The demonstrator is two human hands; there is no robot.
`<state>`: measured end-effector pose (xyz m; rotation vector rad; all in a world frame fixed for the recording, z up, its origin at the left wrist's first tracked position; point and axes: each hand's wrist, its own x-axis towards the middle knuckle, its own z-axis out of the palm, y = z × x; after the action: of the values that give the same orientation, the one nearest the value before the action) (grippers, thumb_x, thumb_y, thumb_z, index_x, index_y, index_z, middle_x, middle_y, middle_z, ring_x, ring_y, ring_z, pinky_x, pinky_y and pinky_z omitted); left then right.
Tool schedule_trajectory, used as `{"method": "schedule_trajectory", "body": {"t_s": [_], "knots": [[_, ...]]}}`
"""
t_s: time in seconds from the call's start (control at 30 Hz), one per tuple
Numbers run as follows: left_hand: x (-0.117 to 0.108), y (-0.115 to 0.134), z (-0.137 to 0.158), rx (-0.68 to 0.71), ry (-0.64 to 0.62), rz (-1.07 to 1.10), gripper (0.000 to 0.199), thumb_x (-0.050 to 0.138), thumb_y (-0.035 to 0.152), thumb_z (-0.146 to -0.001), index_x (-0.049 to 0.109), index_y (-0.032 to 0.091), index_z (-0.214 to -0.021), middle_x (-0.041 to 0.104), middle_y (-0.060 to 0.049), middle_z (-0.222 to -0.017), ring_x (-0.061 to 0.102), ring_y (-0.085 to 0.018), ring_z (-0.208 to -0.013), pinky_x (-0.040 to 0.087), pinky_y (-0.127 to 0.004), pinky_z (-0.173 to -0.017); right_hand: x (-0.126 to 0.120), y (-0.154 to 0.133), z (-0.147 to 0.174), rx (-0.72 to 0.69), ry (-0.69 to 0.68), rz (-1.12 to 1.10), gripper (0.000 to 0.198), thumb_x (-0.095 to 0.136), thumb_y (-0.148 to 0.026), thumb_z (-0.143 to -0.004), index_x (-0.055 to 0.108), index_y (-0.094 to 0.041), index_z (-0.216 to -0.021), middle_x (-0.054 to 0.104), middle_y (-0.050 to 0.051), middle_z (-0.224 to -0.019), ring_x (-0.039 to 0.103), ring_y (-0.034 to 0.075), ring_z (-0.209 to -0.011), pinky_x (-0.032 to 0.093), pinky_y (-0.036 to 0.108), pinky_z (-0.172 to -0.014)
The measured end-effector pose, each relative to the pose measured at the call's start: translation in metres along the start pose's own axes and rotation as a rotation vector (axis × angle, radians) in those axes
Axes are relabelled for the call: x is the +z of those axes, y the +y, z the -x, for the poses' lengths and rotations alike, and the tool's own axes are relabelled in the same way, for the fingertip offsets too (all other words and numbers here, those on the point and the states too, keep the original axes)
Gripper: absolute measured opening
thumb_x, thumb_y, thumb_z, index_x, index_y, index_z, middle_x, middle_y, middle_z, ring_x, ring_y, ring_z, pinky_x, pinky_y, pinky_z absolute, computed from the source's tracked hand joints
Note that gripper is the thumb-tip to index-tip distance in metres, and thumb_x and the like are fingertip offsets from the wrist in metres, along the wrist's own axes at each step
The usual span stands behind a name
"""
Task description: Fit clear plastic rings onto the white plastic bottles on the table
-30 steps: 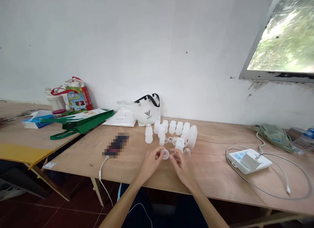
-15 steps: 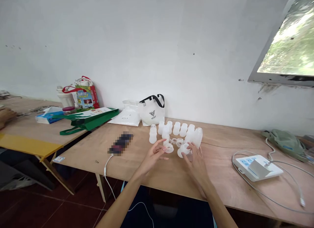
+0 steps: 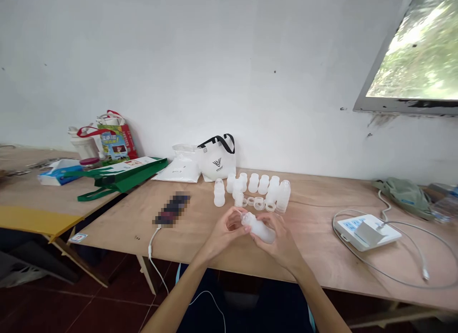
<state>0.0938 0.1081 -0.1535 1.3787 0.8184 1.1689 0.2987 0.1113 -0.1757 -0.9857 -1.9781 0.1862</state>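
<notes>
Since the earlier frames, both hands have drawn back from the cluster toward the lower centre of the frame, now lifting a small translucent white plastic bottle [image 3: 258, 229] on its side above the plywood counter [image 3: 315, 247]. Right hand [image 3: 282, 242] cups the bottle's body; left hand [image 3: 225, 230] pinches at its neck end, what it pinches too small to tell. Remaining translucent bottles [image 3: 263, 185] and loose clear plastic rings [image 3: 258, 203] stand behind, centre frame. Judged best practice: hold the body steady, align the neck squarely, turn without forcing
</notes>
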Motion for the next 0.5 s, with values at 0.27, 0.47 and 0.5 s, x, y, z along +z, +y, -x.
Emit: {"method": "schedule_trajectory", "body": {"t_s": [0.27,0.47,0.5], "knots": [[0.003,0.002,0.004,0.013,0.094,-0.149,0.046,0.081,0.048,-0.078,0.062,0.017,-0.106,0.068,-0.005,-0.097,0.063,-0.019,-0.092,0.05,-0.031,-0.085,-0.006,-0.014,0.0,-0.36,0.09,0.252,0.033,0.064,-0.017,-0.098,0.055,-0.027,-0.128,0.069,0.006,-0.131,0.068,0.025,-0.111,0.049,0.044,-0.093],[-0.013,0.015,0.008,0.03,-0.063,-0.23,0.046,0.086,0.04,-0.074,0.067,0.02,-0.111,0.066,-0.006,-0.114,0.062,-0.018,-0.098,0.05,-0.029,-0.087,-0.01,-0.015,0.004,0.039,-0.119,-0.195,0.03,0.07,-0.037,-0.095,0.059,-0.031,-0.122,0.067,0.003,-0.133,0.067,0.025,-0.116,0.055,0.041,-0.093],[-0.015,0.019,0.009,0.04,-0.128,-0.248,0.046,0.086,0.037,-0.075,0.068,0.021,-0.115,0.066,-0.005,-0.117,0.063,-0.018,-0.101,0.05,-0.03,-0.09,-0.013,-0.015,0.003,0.11,-0.16,-0.292,0.026,0.069,-0.04,-0.095,0.062,-0.031,-0.119,0.067,0.003,-0.133,0.066,0.025,-0.118,0.055,0.041,-0.095]]}}
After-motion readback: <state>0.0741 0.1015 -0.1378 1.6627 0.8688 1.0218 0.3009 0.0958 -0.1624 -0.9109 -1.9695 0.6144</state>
